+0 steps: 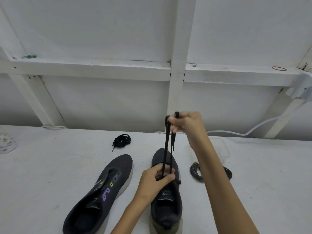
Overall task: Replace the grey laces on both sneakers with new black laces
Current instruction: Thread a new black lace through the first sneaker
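Landmark: sneaker in work (166, 208), standing on the desk (253, 191) with its toe pointing away from the person; all places below are given from it.
Right hand (185, 124): raised above the toe, fingers curled, pinching both ends of the black lace (166, 149) together. Judged to be held this way to level the two ends before further threading.
Black lace: two strands run taut from the right hand down to the eyelets nearest the toe; only that first pass appears threaded.
Left hand (155, 179): on the throat, thumb and fingers closed about the strands where they leave the eyelets. Judged to pin the shoe down against the upward pull.
Bare sneaker (108, 186): to the left, lying at an angle, eyelets empty.
Spare black lace (121, 141): bundled beyond and to the left of the toe, untouched.
Grey laces (195, 172): coiled just to the right, partly hidden behind the right forearm. Judged to be set aside as removed.
Progress: judged early, with one shoe begun and the other not started.
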